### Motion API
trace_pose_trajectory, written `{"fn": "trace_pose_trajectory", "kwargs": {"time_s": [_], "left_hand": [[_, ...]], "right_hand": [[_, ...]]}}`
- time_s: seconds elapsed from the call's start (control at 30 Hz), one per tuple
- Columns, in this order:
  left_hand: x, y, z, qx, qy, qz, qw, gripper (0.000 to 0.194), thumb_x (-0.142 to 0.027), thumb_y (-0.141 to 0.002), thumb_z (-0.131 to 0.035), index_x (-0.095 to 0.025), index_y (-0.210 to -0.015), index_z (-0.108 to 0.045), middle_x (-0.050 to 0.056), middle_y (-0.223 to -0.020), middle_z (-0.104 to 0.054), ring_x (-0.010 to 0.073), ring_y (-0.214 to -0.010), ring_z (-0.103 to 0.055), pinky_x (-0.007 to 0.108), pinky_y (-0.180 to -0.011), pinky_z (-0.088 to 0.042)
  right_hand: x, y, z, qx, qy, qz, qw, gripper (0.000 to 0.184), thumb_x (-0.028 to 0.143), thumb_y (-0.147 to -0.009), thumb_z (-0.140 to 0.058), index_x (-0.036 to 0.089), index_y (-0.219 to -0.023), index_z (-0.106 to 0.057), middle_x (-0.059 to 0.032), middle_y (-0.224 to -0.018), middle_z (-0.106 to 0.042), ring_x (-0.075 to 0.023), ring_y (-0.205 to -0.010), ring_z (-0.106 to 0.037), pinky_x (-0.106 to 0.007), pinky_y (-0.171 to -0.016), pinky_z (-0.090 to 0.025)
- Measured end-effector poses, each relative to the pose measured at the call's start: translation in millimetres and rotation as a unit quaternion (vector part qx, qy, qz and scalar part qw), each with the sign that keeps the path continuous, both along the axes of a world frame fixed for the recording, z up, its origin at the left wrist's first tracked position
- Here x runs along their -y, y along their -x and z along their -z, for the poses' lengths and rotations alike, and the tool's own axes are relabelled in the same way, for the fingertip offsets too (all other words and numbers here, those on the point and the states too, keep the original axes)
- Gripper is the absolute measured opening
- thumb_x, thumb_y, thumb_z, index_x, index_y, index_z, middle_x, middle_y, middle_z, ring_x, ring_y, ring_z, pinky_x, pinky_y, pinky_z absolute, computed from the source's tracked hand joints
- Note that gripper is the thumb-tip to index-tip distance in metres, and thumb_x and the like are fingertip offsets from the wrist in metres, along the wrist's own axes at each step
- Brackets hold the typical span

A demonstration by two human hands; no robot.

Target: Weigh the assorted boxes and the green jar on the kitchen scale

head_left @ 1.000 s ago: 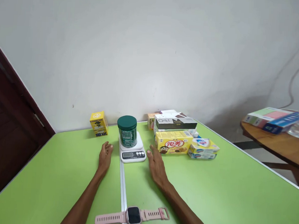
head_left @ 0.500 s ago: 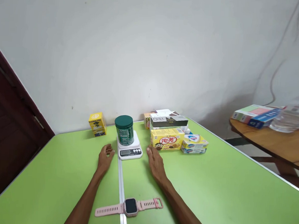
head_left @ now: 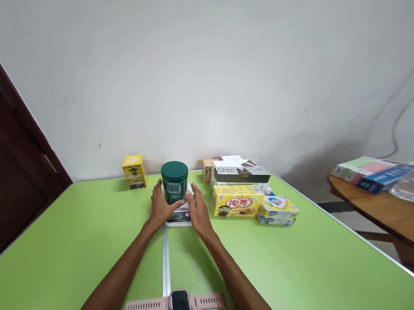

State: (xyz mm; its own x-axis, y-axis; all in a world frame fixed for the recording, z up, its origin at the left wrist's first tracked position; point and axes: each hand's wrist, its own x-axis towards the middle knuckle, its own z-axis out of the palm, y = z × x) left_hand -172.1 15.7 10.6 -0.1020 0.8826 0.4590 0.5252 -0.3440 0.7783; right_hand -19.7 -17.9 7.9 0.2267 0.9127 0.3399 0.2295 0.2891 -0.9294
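A green lidded canister [head_left: 174,181] stands upright on a white kitchen scale [head_left: 179,222] in the middle of the green table. My left hand [head_left: 161,206] is at the left side of the canister and scale, fingers apart, its thumb reaching across in front of the canister's base. On the other side is my right hand [head_left: 198,210], also open, with a small gap between its fingers and the canister. Whether either hand touches the scale's edges cannot be made out. A pink smartwatch [head_left: 180,304] lies flat near the front, between my forearms.
Stacked yellow boxes [head_left: 135,171] stand at the back left. Right of the scale are a yellow snack box [head_left: 237,201], a black-and-white box [head_left: 241,173] and soap boxes [head_left: 278,211]. A wooden side table [head_left: 375,205] at the far right bears flat boxes [head_left: 374,173] and a clear plastic container [head_left: 412,186].
Both hands have moved inward and forward from the table to either side of the canister. The view has shifted slightly. The canister stays on the scale.
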Motion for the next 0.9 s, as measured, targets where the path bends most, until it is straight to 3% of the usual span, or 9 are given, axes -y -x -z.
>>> {"fn": "trace_pose_trajectory", "kwargs": {"time_s": [0.13, 0.27, 0.4, 0.5, 0.63, 0.77, 0.9], "left_hand": [[-16, -15, -10.8, 0.03, 0.036, 0.021, 0.999, 0.091, -0.046, -0.06, -0.091, -0.019, -0.136, -0.047, 0.016, -0.13, -0.065, 0.0352, -0.12, -0.065, 0.051, -0.102, -0.051], [-11, -5, -14.6, 0.065, 0.024, 0.014, 0.997, 0.079, -0.044, -0.059, -0.092, -0.02, -0.124, -0.053, 0.011, -0.114, -0.071, 0.0289, -0.101, -0.07, 0.042, -0.087, -0.056], [0, 39, -24.4, 0.118, -0.027, 0.011, 0.993, 0.076, -0.043, -0.059, -0.092, -0.021, -0.121, -0.054, 0.009, -0.117, -0.071, 0.0257, -0.103, -0.07, 0.039, -0.089, -0.056], [4, 90, -24.4, 0.111, -0.01, -0.059, 0.992, 0.077, -0.045, -0.057, -0.092, -0.021, -0.119, -0.054, 0.008, -0.114, -0.071, 0.0256, -0.1, -0.071, 0.038, -0.087, -0.057], [-1, 157, -6.8, 0.056, 0.036, -0.188, 0.98, 0.074, -0.044, -0.055, -0.094, -0.02, -0.112, -0.053, 0.006, -0.103, -0.07, 0.0262, -0.095, -0.071, 0.04, -0.084, -0.058], [-19, 197, 12.6, 0.043, 0.058, -0.261, 0.963, 0.074, -0.039, -0.056, -0.095, -0.022, -0.113, -0.051, 0.005, -0.103, -0.068, 0.0261, -0.099, -0.069, 0.044, -0.088, -0.057], [-49, 214, 20.0, 0.038, 0.061, -0.274, 0.959, 0.073, -0.038, -0.061, -0.093, -0.021, -0.117, -0.049, 0.008, -0.111, -0.066, 0.0266, -0.105, -0.067, 0.045, -0.093, -0.055]], "right_hand": [[-20, 15, -7.2, -0.01, 0.005, -0.012, 1.0, 0.088, 0.081, -0.092, -0.041, 0.016, -0.151, -0.051, -0.0181, -0.158, -0.049, -0.0366, -0.152, -0.035, -0.06, -0.126, -0.023], [-13, 23, -15.4, 0.006, -0.018, -0.017, 1.0, 0.08, 0.075, -0.095, -0.045, 0.019, -0.152, -0.049, -0.0178, -0.157, -0.05, -0.0352, -0.147, -0.043, -0.06, -0.124, -0.028], [-6, 54, -32.3, 0.02, -0.032, -0.085, 0.996, 0.073, 0.068, -0.098, -0.048, 0.023, -0.156, -0.046, -0.0136, -0.159, -0.049, -0.0324, -0.148, -0.043, -0.056, -0.125, -0.03], [-10, 95, -32.9, 0.019, -0.022, -0.166, 0.986, 0.072, 0.069, -0.099, -0.045, 0.026, -0.156, -0.045, -0.01, -0.161, -0.048, -0.0306, -0.151, -0.04, -0.054, -0.126, -0.03], [-22, 155, -4.8, 0.018, 0.049, -0.245, 0.968, 0.091, 0.078, -0.095, -0.041, 0.015, -0.161, -0.038, -0.0153, -0.166, -0.038, -0.0329, -0.157, -0.03, -0.052, -0.128, -0.026], [-48, 191, 33.9, 0.025, 0.083, -0.171, 0.981, 0.1, 0.078, -0.096, -0.035, 0.006, -0.164, -0.021, -0.0204, -0.172, -0.019, -0.0349, -0.161, -0.011, -0.055, -0.13, -0.012], [-85, 199, 55.1, 0.052, 0.068, -0.108, 0.99, 0.093, 0.068, -0.097, -0.035, 0.005, -0.163, -0.016, -0.0217, -0.172, -0.016, -0.0356, -0.161, -0.008, -0.058, -0.129, -0.008]]}}
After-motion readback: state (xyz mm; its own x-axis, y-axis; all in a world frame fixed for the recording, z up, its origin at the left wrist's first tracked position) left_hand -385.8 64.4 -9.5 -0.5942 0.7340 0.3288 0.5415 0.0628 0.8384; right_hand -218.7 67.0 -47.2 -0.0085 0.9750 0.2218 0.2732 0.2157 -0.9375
